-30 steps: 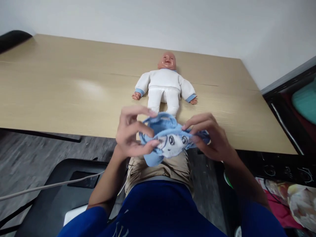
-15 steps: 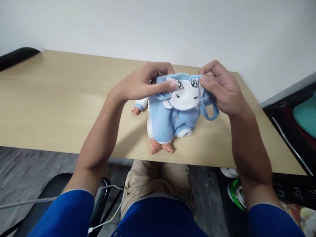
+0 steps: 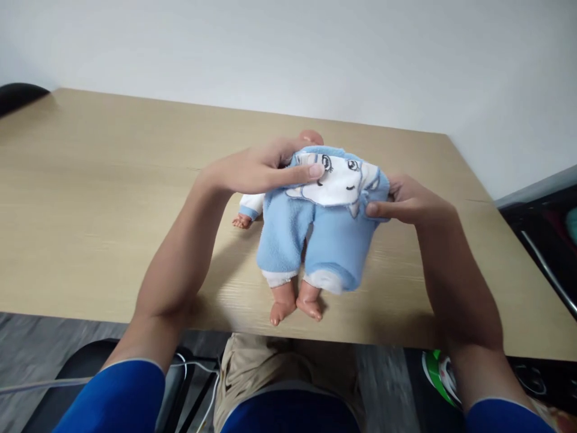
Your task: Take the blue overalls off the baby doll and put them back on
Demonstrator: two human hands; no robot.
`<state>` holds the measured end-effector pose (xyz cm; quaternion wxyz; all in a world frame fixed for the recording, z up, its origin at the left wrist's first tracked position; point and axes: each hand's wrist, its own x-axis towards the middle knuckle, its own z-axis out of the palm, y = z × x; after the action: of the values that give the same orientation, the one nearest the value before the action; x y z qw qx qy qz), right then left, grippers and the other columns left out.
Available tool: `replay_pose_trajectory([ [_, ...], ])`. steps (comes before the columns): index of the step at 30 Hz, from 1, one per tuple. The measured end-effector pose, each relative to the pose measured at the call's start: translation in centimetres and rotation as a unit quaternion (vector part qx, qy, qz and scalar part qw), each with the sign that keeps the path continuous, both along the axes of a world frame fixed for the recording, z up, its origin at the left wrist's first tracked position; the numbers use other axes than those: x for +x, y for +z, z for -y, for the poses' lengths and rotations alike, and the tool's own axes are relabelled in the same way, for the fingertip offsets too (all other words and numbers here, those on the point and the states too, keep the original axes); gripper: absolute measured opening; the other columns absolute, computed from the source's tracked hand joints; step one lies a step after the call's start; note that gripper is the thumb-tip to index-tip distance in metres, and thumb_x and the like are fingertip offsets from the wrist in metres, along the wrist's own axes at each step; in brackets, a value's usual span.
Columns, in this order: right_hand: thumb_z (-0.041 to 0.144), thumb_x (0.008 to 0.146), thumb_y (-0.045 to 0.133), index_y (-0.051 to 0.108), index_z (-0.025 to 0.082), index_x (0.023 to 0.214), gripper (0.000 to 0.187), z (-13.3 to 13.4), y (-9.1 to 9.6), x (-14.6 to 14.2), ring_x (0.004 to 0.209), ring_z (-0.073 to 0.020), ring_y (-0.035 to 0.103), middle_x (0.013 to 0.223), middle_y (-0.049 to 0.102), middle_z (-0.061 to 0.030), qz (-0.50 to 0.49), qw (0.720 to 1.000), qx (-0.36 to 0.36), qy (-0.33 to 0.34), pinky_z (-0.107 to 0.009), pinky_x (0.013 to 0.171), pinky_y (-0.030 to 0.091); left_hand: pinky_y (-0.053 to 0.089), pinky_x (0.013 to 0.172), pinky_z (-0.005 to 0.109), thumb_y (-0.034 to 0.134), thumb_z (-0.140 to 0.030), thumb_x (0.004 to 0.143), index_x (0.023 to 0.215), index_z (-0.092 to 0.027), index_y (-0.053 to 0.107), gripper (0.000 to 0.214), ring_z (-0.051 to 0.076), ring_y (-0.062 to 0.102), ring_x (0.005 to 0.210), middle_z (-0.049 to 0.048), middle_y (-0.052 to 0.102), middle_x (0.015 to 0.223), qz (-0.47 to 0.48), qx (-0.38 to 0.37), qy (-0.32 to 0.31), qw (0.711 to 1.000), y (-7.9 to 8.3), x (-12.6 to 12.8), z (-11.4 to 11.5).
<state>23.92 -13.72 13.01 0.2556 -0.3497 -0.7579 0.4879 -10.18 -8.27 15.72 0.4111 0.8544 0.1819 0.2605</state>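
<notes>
Light blue doll overalls (image 3: 338,234) with a white animal face on the bib hang between my two hands. My left hand (image 3: 265,168) pinches the upper left edge, thumb across the face patch. At the other side, my right hand (image 3: 412,201) grips the garment's edge, thumb in front and fingers behind the cloth. A baby doll (image 3: 283,300) lies underneath on the table, mostly covered by the overalls. Its bare feet, one small hand in a white sleeve with blue cuff, and a bit of its head show around the cloth.
The wooden table (image 3: 112,198) runs along a white wall (image 3: 288,54). A black chair (image 3: 76,385) stands below at the left, with a white cable (image 3: 198,364) near it. Dark items and a green-and-white round object (image 3: 439,376) are at the lower right.
The overalls have been lowered and spread over the doll, with both legs now hanging open. My right hand moved down, from the bib's upper corner to the garment's side.
</notes>
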Motion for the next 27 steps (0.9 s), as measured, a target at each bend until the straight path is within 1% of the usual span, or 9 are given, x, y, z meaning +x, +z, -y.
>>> replay_pose_trajectory([
  [5, 0.073, 0.108, 0.09, 0.092, 0.024, 0.128, 0.054, -0.1, -1.6, -0.3, 0.11, -0.0264, 0.085, 0.12, 0.091, -0.0067, -0.069, 0.994, 0.007, -0.082, -0.035, 0.098, 0.071, 0.076, 0.103, 0.038, 0.108, -0.078, 0.084, 0.096, -0.022, 0.083, 0.063, 0.033, 0.088, 0.116, 0.0016, 0.078, 0.091, -0.032, -0.043, -0.036, 0.998, -0.8, -0.7, -1.7],
  [9, 0.067, 0.098, 0.103, 0.089, 0.023, 0.136, 0.059, -0.8, -2.3, -1.1, 0.083, -0.0225, 0.08, 0.093, 0.084, -0.0008, -0.017, 0.999, -0.037, 0.023, -0.034, 0.086, 0.072, 0.069, 0.126, 0.043, 0.091, -0.074, 0.106, 0.126, -0.022, 0.085, 0.055, 0.033, 0.083, 0.14, 0.0067, 0.088, 0.127, 0.009, -0.016, -0.064, 0.998, -1.6, -0.3, -1.7],
  [11, 0.06, 0.087, 0.114, 0.09, 0.022, 0.13, 0.062, -1.1, -2.5, -1.9, 0.089, -0.0254, 0.083, 0.088, 0.083, 0.0, -0.007, 0.995, -0.041, 0.087, -0.037, 0.093, 0.075, 0.063, 0.135, 0.045, 0.084, -0.071, 0.114, 0.137, -0.02, 0.082, 0.055, 0.033, 0.079, 0.15, 0.0086, 0.086, 0.142, 0.034, 0.001, -0.054, 0.998, -1.9, 0.0, -1.5],
  [13, 0.055, 0.082, 0.117, 0.091, 0.021, 0.125, 0.06, -1.1, -2.6, -2.8, 0.109, -0.0309, 0.087, 0.097, 0.088, -0.0026, -0.014, 0.993, -0.031, 0.117, -0.044, 0.111, 0.076, 0.062, 0.134, 0.043, 0.084, -0.069, 0.114, 0.135, -0.022, 0.082, 0.052, 0.032, 0.08, 0.148, 0.0057, 0.088, 0.134, 0.018, 0.001, -0.045, 0.999, -1.9, 0.0, -1.4],
  [15, 0.053, 0.082, 0.117, 0.091, 0.021, 0.128, 0.062, -0.7, -2.5, -3.6, 0.125, -0.0345, 0.087, 0.108, 0.091, -0.0046, -0.03, 0.992, -0.029, 0.12, -0.05, 0.122, 0.073, 0.071, 0.119, 0.038, 0.094, -0.068, 0.106, 0.122, -0.025, 0.085, 0.047, 0.029, 0.088, 0.126, 0.0013, 0.087, 0.108, -0.044, -0.036, -0.079, 0.995, -1.7, -0.3, -1.5],
  [17, 0.052, 0.086, 0.114, 0.09, 0.021, 0.135, 0.063, -0.1, -2.2, -4.2, 0.132, -0.0365, 0.086, 0.115, 0.092, -0.0059, -0.047, 0.993, -0.04, 0.099, -0.053, 0.125, 0.072, 0.075, 0.086, 0.033, 0.106, -0.061, 0.097, 0.107, -0.025, 0.085, 0.043, 0.024, 0.087, 0.087, -0.0013, 0.081, 0.084, -0.131, -0.103, -0.164, 0.972, -1.4, -1.0, -1.8],
  [20, 0.051, 0.09, 0.109, 0.09, 0.024, 0.14, 0.06, 1.0, -1.7, -4.6, 0.139, -0.0383, 0.085, 0.122, 0.092, -0.0068, -0.061, 0.994, -0.067, 0.057, -0.054, 0.126, 0.072, 0.057, 0.047, 0.03, 0.114, -0.046, 0.088, 0.089, -0.025, 0.081, 0.04, 0.018, 0.067, 0.051, -0.0011, 0.074, 0.066, -0.198, -0.168, -0.249, 0.933, -1.1, -1.8, -2.2],
  [24, 0.054, 0.092, 0.106, 0.09, 0.024, 0.136, 0.055, 2.0, -1.5, -4.7, 0.14, -0.0392, 0.085, 0.127, 0.092, -0.0076, -0.064, 0.991, -0.108, 0.036, -0.052, 0.123, 0.073, 0.05, 0.042, 0.029, 0.111, -0.043, 0.093, 0.082, -0.024, 0.079, 0.038, 0.017, 0.063, 0.047, 0.0005, 0.072, 0.063, -0.151, -0.156, -0.214, 0.952, -1.3, -2.2, -2.0],
  [27, 0.057, 0.093, 0.104, 0.088, 0.022, 0.139, 0.06, 2.1, -2.0, -4.5, 0.14, -0.0392, 0.085, 0.133, 0.092, -0.0092, -0.064, 0.987, -0.136, 0.053, -0.05, 0.121, 0.073, 0.056, 0.048, 0.027, 0.12, -0.049, 0.078, 0.08, -0.023, 0.079, 0.049, 0.018, 0.068, 0.054, -0.0006, 0.069, 0.065, -0.085, -0.181, -0.128, 0.972, -1.3, -2.1, -1.4],
])
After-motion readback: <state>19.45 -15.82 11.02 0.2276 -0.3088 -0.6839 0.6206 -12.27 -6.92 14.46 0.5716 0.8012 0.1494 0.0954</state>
